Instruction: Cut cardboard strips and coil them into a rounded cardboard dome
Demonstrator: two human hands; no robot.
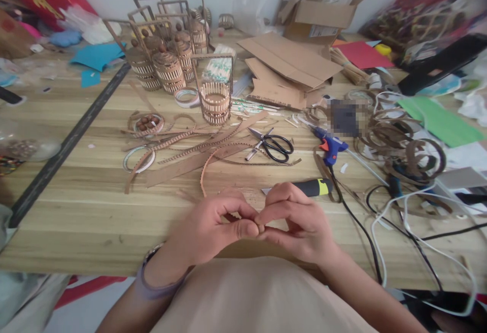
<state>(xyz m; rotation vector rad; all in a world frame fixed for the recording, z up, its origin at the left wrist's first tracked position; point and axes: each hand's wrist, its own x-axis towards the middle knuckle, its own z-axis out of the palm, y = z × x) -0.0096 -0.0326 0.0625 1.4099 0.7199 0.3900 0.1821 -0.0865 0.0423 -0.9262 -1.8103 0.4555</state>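
Observation:
My left hand (213,229) and my right hand (299,221) meet at the near edge of the wooden table (87,211), fingertips pinched together on a small brown piece (262,228) that is too small to name. Both hands are closed around it. A curved toothed cardboard strip (207,165) runs from behind my left hand up the table. A yellow-and-black utility knife (314,187) lies just beyond my right hand.
Black scissors (272,145) and a blue glue gun (330,148) with its black cord lie mid-table. Cardboard strips, tape rings and small wooden baskets (167,67) stand further back. Flat cardboard (289,62), a box, coiled strips (411,145) and white cables fill the right side.

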